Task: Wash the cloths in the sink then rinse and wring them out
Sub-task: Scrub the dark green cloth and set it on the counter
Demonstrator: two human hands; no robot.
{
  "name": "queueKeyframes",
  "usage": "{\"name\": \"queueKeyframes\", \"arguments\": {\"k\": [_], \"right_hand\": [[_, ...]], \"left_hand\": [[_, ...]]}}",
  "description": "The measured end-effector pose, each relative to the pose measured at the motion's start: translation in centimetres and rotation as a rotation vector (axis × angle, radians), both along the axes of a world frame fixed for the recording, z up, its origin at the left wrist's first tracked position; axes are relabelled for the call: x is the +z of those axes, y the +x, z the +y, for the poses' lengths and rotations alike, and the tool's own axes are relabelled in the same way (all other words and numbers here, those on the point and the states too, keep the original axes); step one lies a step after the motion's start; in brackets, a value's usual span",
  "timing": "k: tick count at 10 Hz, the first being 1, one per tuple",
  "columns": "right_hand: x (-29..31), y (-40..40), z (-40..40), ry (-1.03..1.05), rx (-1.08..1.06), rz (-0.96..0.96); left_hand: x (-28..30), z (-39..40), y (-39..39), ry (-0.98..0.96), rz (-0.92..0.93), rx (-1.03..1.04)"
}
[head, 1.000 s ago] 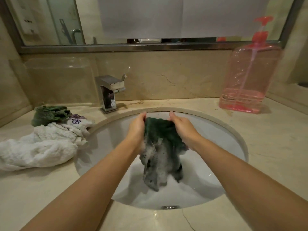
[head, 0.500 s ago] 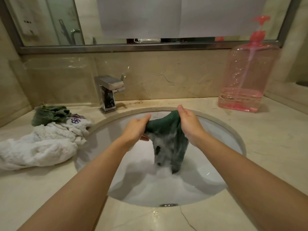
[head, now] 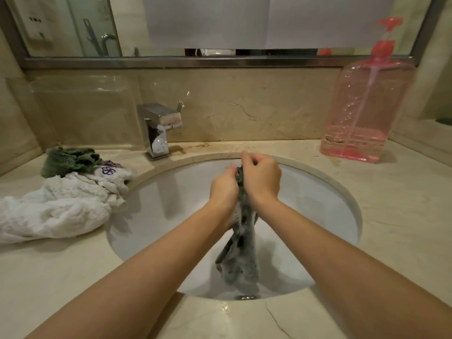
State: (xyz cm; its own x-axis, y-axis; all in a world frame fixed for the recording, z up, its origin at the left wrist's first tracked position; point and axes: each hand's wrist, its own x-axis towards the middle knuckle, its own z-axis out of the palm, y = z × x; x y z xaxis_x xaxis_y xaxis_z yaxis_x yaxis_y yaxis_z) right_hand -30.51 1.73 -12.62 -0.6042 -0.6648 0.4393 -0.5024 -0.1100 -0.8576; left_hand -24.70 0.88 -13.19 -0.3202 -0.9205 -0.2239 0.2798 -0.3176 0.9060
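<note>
A: What's nearest?
B: The drain (head: 244, 297), at six o'clock in the sink (head: 171, 204), with suds around it. The soapy cloth (head: 241, 260) hangs just above it, its lower end grey with foam.
A: Who holds it?
B: Both hands, near the sink's middle. The left hand (head: 223, 189) has its fingers curled round the cloth's upper part. The right hand (head: 263, 178) is bunched tight on the same part, knuckles up. It presses against the left, with dark green fabric squeezed between them.
A: And on the counter (head: 403, 216)?
B: At nine o'clock from the sink a white towel (head: 49, 214) lies crumpled, its edge reaching the rim. A green rag (head: 68, 161) sits at its far end, about ten o'clock.
A: Farther back?
B: The tap (head: 159, 128) stands at eleven o'clock, behind the rim. A pink soap bottle (head: 367, 113) with a pump stands at two o'clock, well apart from the hands, with a little liquid at its bottom. A mirror (head: 73, 25) runs along the wall behind.
</note>
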Motion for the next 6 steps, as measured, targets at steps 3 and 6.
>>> {"name": "queueKeyframes", "arguments": {"k": [3, 6], "right_hand": [[-0.3, 0.9, 0.7, 0.08, 0.161, 0.22], [-1.2, -1.4, -0.5, 0.311, 0.131, 0.277]], "left_hand": [[1.0, -1.5, 1.1, 0.219, 0.73, -0.272], [0.3, -2.2, 2.3, 0.054, -0.077, -0.104]]}}
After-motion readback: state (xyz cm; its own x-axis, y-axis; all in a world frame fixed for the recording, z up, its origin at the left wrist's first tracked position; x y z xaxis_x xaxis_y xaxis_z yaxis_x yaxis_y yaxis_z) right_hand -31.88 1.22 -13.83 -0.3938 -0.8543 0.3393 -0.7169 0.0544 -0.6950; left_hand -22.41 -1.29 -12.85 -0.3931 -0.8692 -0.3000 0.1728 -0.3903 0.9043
